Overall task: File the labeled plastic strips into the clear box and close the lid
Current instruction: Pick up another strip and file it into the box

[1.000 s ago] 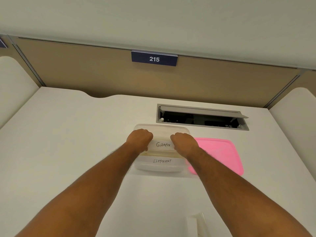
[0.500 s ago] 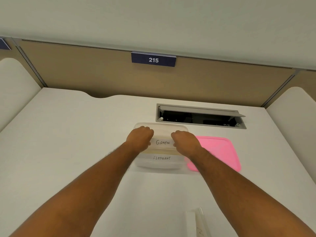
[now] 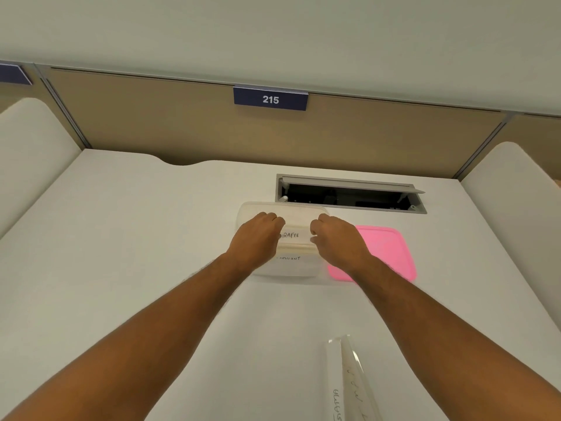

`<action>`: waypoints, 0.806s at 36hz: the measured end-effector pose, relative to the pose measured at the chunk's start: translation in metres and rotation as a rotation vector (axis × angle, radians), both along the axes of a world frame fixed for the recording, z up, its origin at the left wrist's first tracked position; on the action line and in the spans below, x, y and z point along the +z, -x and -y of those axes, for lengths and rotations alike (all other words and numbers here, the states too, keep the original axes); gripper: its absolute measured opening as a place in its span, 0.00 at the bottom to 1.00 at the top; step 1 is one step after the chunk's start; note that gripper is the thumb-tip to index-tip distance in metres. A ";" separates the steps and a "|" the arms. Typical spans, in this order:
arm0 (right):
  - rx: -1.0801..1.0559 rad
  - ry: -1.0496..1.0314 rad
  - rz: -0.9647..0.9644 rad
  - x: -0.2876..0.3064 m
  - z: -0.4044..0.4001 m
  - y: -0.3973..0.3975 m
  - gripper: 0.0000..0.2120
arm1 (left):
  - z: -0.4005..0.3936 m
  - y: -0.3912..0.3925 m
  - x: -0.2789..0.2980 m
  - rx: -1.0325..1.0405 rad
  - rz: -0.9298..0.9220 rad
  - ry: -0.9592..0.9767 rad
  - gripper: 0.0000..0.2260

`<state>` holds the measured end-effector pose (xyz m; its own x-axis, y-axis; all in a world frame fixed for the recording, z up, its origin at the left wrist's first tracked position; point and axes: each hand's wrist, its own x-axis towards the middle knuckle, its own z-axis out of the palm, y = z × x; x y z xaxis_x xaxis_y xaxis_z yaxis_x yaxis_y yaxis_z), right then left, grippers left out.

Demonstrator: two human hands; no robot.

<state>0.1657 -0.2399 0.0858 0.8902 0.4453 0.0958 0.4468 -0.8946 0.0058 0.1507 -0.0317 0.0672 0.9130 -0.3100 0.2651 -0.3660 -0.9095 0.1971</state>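
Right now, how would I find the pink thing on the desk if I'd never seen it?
Start at the dark open slot sunk into the white desk, below the 215 sign. Just in front of it sits a clear box that both hands reach into. The pink lid lies flat, right of the box, partly under the right hand; it's the only brightly coloured thing there.

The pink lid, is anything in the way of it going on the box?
Yes. Both hands, left hand and right hand, are over the clear box, working the GIRAFEE strip. The pink lid lies flat beside it on the right.
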 end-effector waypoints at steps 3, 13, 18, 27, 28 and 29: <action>-0.017 -0.006 -0.087 0.002 0.000 0.013 0.07 | 0.008 0.016 -0.002 -0.013 0.024 0.078 0.07; -0.046 0.007 -0.384 0.004 0.009 0.055 0.07 | 0.031 0.068 -0.015 -0.061 0.014 0.213 0.10; -0.011 0.075 -0.463 0.004 0.014 0.075 0.08 | 0.036 0.084 -0.026 -0.063 -0.010 0.221 0.10; 0.061 0.266 -0.620 -0.020 0.013 0.106 0.11 | 0.048 0.112 -0.045 -0.061 -0.245 0.219 0.09; 0.065 0.290 -0.626 -0.023 0.012 0.110 0.11 | 0.049 0.115 -0.048 -0.056 -0.270 0.218 0.09; 0.066 0.311 -0.631 -0.027 0.012 0.112 0.12 | 0.049 0.118 -0.051 -0.051 -0.293 0.213 0.10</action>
